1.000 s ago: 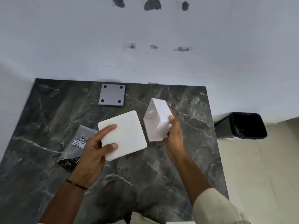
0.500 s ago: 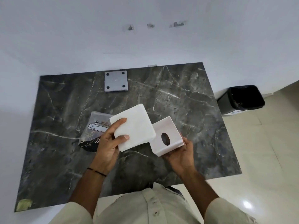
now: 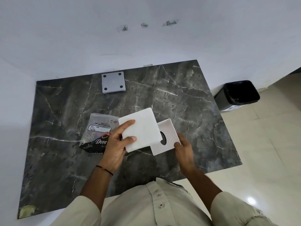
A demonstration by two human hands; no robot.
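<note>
My left hand [image 3: 116, 145] grips a thick white stack of tissues [image 3: 141, 128] by its near left edge, above the dark marble table [image 3: 187, 111]. My right hand [image 3: 184, 148] holds a white square tissue box [image 3: 169, 136] at its near right corner. The face with the dark oval slot is turned up toward me. The stack's right edge overlaps the box's left side and covers part of the slot.
A clear tissue wrapper with black print [image 3: 97, 136] lies on the table left of my left hand. A grey square plate with four dark dots [image 3: 113, 82] sits at the table's far edge. A black bin [image 3: 239, 93] stands on the floor to the right.
The box has been turned from standing on edge to lying with its slotted face up. The tissue stack and the box have come together and now overlap. The camera has tilted down.
</note>
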